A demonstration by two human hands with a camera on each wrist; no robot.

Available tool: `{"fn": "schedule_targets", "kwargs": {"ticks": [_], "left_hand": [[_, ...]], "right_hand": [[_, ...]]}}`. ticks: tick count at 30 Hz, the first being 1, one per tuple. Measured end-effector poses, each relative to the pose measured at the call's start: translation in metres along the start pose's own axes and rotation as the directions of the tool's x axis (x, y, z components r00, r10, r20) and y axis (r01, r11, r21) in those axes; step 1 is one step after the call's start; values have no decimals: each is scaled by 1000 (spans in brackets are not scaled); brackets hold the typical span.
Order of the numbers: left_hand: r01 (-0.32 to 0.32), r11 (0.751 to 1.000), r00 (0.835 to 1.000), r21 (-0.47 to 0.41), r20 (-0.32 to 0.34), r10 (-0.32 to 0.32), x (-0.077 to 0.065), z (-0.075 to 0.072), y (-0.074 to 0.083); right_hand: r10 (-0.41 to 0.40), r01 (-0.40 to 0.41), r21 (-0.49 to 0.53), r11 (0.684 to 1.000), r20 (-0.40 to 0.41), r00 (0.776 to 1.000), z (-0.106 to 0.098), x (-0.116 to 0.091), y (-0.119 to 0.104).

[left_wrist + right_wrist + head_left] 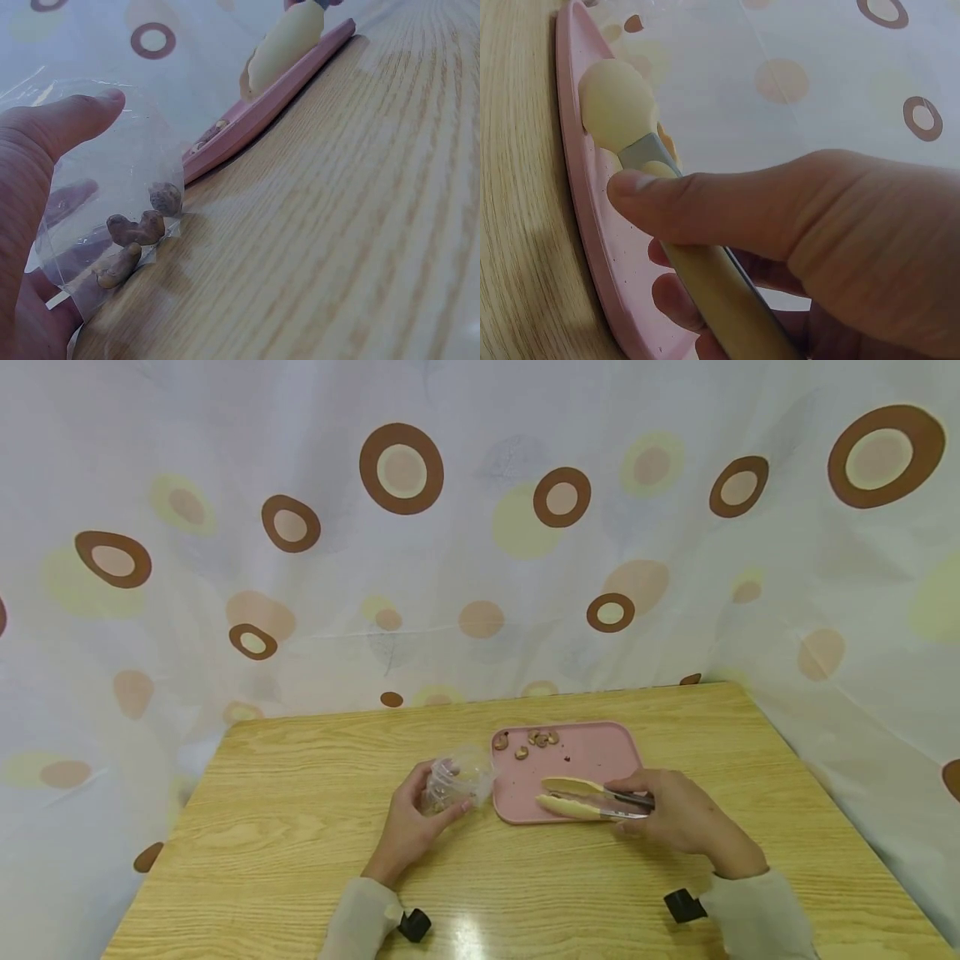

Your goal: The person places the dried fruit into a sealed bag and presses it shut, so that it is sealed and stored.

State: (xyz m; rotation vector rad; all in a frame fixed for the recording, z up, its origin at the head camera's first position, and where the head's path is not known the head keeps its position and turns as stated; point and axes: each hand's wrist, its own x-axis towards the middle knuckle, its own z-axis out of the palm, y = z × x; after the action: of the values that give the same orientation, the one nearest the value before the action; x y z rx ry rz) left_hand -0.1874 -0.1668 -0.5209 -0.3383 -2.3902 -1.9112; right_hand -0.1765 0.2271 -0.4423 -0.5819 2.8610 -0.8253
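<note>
My left hand [408, 827] holds a clear plastic bag [463, 772] upright at the left edge of a pink tray [603, 752], thumb on the near side and fingers around the far side. In the left wrist view, several skin-on cashews [139, 229] sit at the bottom of the bag. With my right hand [686, 814] I grip metal tongs [573, 808] with cream-coloured tips, thumb on one arm and fingers on the other. The tong arms stand apart over the tray's near part. More cashews [542, 740] lie in the tray's back left corner.
Both bag and tray are on a wood-grain table [300, 810]. A patterned curtain [480, 568] hangs behind the table's back edge and along its sides. Small dark crumbs [567, 759] are scattered on the tray.
</note>
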Motion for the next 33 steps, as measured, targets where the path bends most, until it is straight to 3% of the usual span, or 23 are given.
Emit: {"fn": "schedule_targets", "kwargs": {"ticks": [33], "left_hand": [[12,1000,1000,7,-15,-12,-1,0,3]], "right_hand": [[-120,123,40,992,-65,991,-1,1,-10]]}}
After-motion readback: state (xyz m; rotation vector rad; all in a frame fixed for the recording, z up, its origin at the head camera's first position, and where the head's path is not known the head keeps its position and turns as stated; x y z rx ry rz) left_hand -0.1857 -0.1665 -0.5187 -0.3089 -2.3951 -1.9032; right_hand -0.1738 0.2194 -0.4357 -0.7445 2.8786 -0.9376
